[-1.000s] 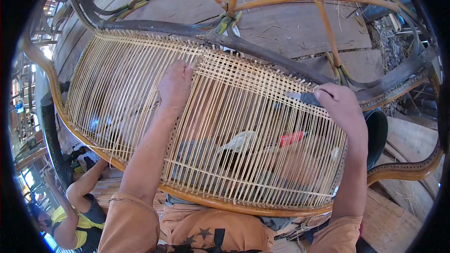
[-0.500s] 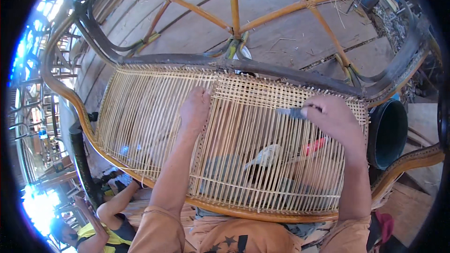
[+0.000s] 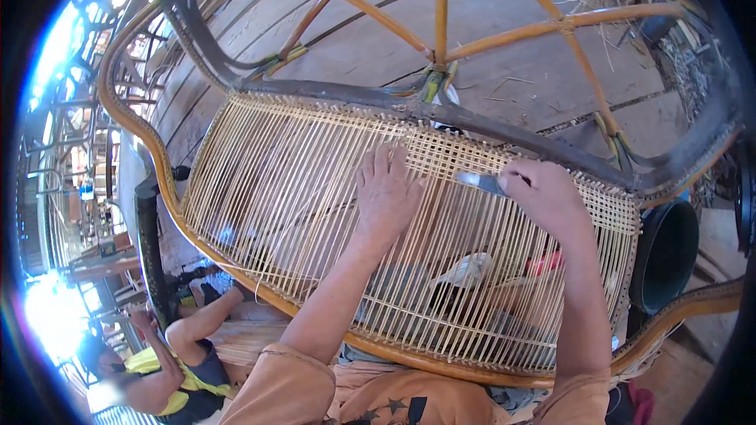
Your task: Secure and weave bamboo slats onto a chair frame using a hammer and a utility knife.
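Note:
A bench-like rattan frame carries a seat of pale cane strands (image 3: 299, 157), strung closely from its back rail to its front rail. Crosswise strands make a woven lattice (image 3: 449, 153) along part of the far edge. My left hand (image 3: 390, 193) lies flat on the strands beside the lattice's left end, fingers stretched out. In my right hand (image 3: 547, 197) is a small knife-like tool (image 3: 482, 182) with a dark grip. Its pale, flat tip points left at the near edge of the lattice. My right fingers curl round the grip and partly hide it.
Crossed rattan poles (image 3: 441, 16) rise beyond the dark back rail (image 3: 331, 94). A dark round container (image 3: 665, 256) stands by the right end. Under the strands show a red thing (image 3: 545, 263) and a whitish thing (image 3: 465, 270). Another person (image 3: 181, 370) sits at lower left.
My left hand has gone from closed to spread flat, farther right over the strands. The right hand keeps the tool by the lattice. The whole view has shifted and tilted a little.

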Tool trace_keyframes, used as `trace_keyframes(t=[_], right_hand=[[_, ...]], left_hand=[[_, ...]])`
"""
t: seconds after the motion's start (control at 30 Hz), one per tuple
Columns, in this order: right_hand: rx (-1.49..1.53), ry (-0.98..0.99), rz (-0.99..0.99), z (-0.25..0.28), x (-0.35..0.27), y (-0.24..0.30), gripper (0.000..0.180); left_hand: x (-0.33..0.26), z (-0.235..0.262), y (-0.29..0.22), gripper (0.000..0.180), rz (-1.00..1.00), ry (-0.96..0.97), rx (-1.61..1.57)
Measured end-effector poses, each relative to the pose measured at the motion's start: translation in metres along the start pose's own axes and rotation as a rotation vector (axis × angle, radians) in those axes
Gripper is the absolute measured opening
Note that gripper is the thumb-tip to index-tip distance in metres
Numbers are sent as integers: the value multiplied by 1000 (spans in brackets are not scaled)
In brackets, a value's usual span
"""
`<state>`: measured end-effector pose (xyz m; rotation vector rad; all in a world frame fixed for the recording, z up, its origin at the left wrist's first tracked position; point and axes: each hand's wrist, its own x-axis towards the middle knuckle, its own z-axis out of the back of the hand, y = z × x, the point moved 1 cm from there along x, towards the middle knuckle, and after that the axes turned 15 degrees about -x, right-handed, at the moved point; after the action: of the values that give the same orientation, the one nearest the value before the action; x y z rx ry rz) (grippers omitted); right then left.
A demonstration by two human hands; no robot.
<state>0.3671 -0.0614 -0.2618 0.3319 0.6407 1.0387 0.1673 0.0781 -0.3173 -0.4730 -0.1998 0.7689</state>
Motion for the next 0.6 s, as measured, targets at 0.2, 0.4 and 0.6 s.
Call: trace_keyframes(t=[0.2,0.4,0.6], right_hand=[[3,-55,-54,-17,21,10,27],[107,140,77,-29,24,15,24],[237,223,109,-11,19,34,25]], left_hand=[[8,-1,18,57,77,-68,-104],[9,-5,25,60,138,-51,-72],[7,-5,29,61,159,-50,-70]])
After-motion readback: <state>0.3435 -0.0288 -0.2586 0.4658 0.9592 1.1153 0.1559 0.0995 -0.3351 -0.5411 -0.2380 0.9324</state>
